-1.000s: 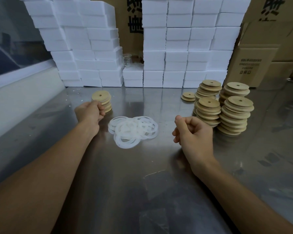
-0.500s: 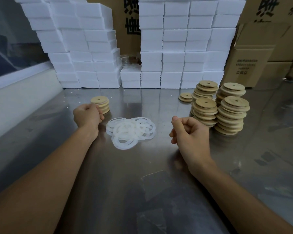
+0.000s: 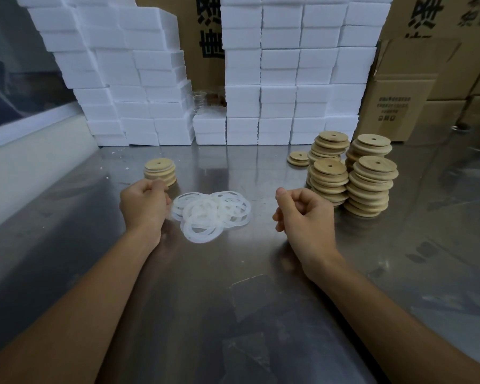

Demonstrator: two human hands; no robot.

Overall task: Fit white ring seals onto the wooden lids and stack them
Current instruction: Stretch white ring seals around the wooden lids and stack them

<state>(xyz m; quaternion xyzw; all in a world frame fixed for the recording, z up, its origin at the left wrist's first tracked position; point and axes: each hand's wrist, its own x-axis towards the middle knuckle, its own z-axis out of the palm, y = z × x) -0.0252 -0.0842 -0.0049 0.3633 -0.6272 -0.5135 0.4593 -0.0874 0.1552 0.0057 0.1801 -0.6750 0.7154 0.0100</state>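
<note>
Early going, by the look of it — one short stack of lids (image 3: 160, 171) stands behind the left hand (image 3: 144, 205), while four tall stacks (image 3: 352, 173) wait beside the right hand (image 3: 302, 214). Both fists are curled, apparently empty; the rings (image 3: 211, 213) lie heaped between them.

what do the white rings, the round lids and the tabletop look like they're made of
Translucent white rings: likely silicone or rubber, matte; thin, and they let light through.
Round tan lids: wood or bamboo, unvarnished-looking; faint grain, a centre hole.
Grey tabletop: probably stainless steel, brushed; it mirrors the stacks dully.
</note>
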